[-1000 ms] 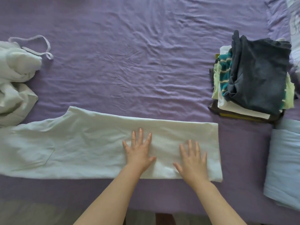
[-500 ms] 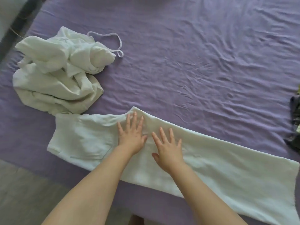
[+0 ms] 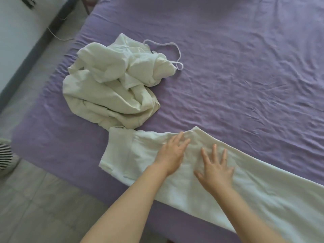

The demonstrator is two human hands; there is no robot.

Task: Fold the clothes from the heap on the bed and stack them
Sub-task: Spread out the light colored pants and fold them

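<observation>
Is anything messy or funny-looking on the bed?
Yes, one thing: a crumpled heap of white clothes lies unfolded near the bed's edge, with a thin strap looping out over the purple sheet. The white trousers lie flat under both hands, left and right. Nothing looks torn or spilled.

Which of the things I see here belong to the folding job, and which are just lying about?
Part of the job:
- white trousers, laid flat
- left hand and right hand, flat on the trousers
- crumpled white heap, waiting
- purple bed, the work surface

Just lying about:
- striped object on the floor
- cable by the wall
</observation>
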